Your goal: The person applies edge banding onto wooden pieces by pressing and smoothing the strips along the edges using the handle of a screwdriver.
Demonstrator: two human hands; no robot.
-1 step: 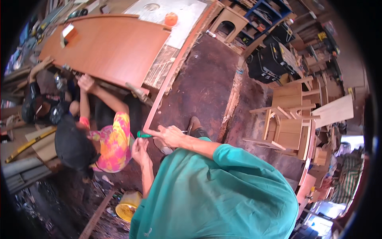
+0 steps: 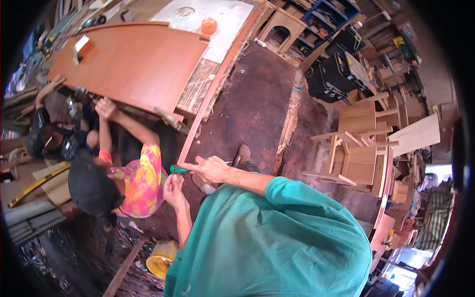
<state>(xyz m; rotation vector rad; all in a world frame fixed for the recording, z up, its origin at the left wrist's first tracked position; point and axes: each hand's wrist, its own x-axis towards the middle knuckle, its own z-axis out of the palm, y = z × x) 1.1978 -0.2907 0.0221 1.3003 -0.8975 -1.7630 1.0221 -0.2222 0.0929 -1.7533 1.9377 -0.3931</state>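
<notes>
My right hand (image 2: 213, 170) reaches over the near end of a long reddish-brown wood strip (image 2: 200, 114), its index finger stretched along toward the tip. It holds a green-handled screwdriver (image 2: 178, 169), whose handle sticks out on the left; a thin metal rod shows past the hand's other side. Just below the handle is my left hand (image 2: 174, 190), its fingertips pinched together. Whatever lies between those fingertips is too small to make out.
A large reddish-brown panel (image 2: 133, 64) lies on the workbench. Crouched at its near edge is a person in a bright patterned shirt (image 2: 141, 185), another person beyond. A yellow bucket (image 2: 159, 265) stands low left. Wooden chairs (image 2: 358, 148) and black cases (image 2: 341, 74) are at the right.
My left hand has dropped slightly away from the green handle. My right hand stays at the strip's end. The view has shifted a little.
</notes>
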